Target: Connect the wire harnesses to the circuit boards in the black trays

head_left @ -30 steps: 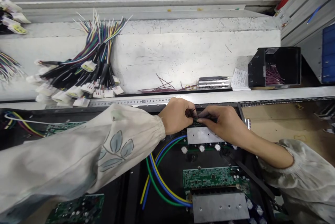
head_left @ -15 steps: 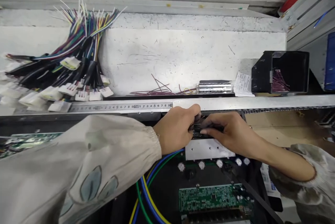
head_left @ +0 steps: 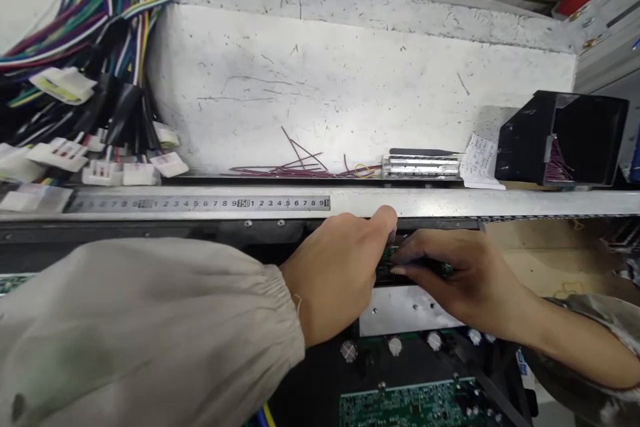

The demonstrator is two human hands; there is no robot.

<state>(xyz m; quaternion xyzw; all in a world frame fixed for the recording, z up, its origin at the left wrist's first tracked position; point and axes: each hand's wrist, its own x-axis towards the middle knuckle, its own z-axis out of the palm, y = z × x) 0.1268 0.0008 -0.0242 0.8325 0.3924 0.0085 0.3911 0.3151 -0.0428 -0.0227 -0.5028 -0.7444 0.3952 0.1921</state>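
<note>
Both hands meet over a dark green circuit board (head_left: 386,274) at the back edge of a black housing. My left hand (head_left: 340,267) is closed, its thumb side up and its fingertips turned down behind the hand; whatever they grip is hidden. Close on its right, my right hand (head_left: 450,267) pinches with thumb and index finger at the board, and what lies between the tips is too small to make out. Just below the fingers is a silver metal plate (head_left: 395,312). A row of round capacitors (head_left: 395,347) stands in front of that plate.
Wire harnesses with white connectors (head_left: 143,174) lie at left on the white shelf. A ruler strip (head_left: 200,203) runs along the rail. Thin dark red wires (head_left: 280,170), tweezers (head_left: 425,152), a paper slip (head_left: 481,160) and a black bin (head_left: 525,140) line the shelf. Another green board (head_left: 410,404) sits nearest me.
The camera view has moved closer and shifted, so the harnesses sit further left and the bin further right. Both hands stay together at the same board, with the fingers only slightly shifted.
</note>
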